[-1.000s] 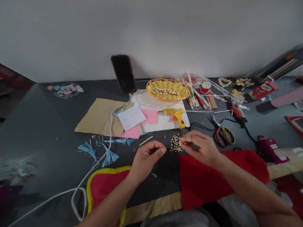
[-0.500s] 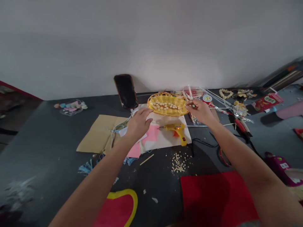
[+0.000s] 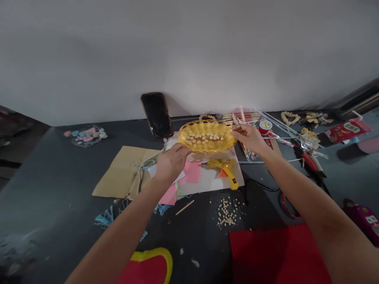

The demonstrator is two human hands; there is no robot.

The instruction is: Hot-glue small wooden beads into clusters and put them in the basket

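A yellow oval woven basket (image 3: pixel 207 146) is held tilted toward me above the back of the table, with several small cream flower-like pieces (image 3: pixel 204 137) inside it. My left hand (image 3: pixel 172 163) grips its near left rim, fingers closed. At the right end, my right hand (image 3: pixel 247 137) pinches the rim between thumb and fingers. Below the basket lies a yellow hot glue gun (image 3: pixel 226 167) with a small orange light showing, resting on a white sheet (image 3: pixel 213 182). A heap of tiny pale beads or chips (image 3: pixel 227 213) is scattered nearer to me.
A phone (image 3: pixel 156 115) leans against the wall. Folded brown paper (image 3: pixel 118 173), pink paper (image 3: pixel 192 172) and blue tassels (image 3: pixel 105 217) lie left. Red felt (image 3: pixel 275 252) and a yellow-edged pink shape (image 3: pixel 148 268) are in front. Pliers (image 3: pixel 310 162) and a thread spool (image 3: pixel 265 126) sit right.
The basket has come slightly toward me and tips more open to view. My left hand has closed on its rim, where its fingers were more spread before. The view has shifted slightly.
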